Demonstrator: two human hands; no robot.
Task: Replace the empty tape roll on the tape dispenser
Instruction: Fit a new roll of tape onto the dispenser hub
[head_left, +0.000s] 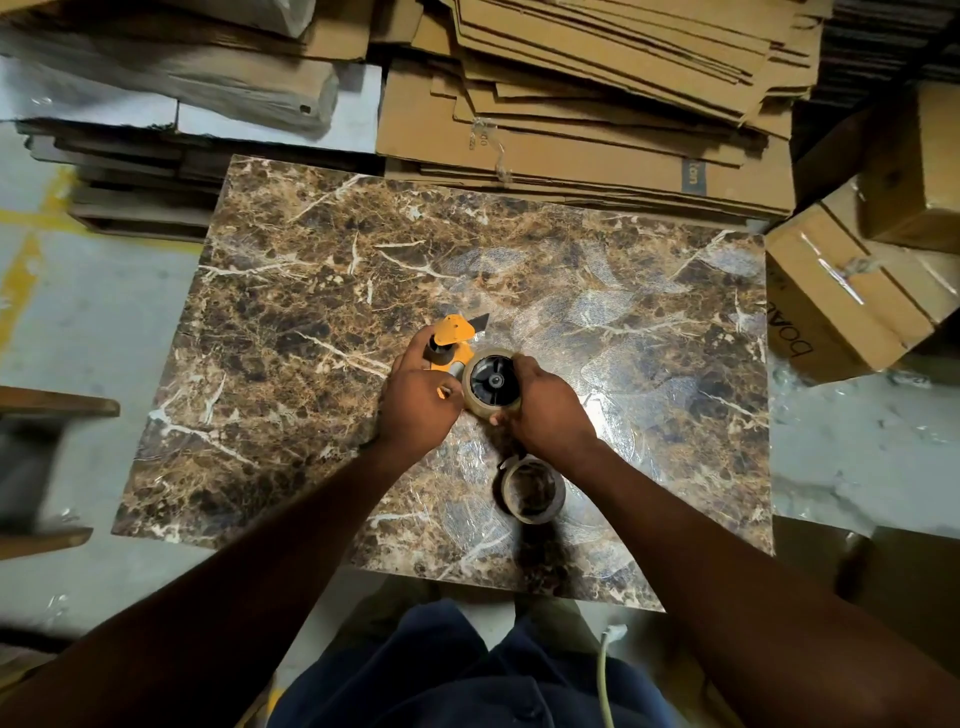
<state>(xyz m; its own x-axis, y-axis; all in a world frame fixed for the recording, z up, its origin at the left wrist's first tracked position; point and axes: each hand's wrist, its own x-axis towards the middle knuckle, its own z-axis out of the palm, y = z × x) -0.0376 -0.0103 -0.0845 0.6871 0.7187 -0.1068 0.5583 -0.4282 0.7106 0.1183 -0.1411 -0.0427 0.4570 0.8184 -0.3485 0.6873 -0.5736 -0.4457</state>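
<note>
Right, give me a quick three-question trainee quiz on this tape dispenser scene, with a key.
1. True or false: both hands are on the tape dispenser assembly.
2. Which hand grips the tape roll on the hub? A) left hand B) right hand C) neither
3. Fill in: the other roll, lying loose on the marble table, sits just ______ the right wrist, nearer the person.

Key:
1. True
2. B
3. below (beside it, on the table)
</note>
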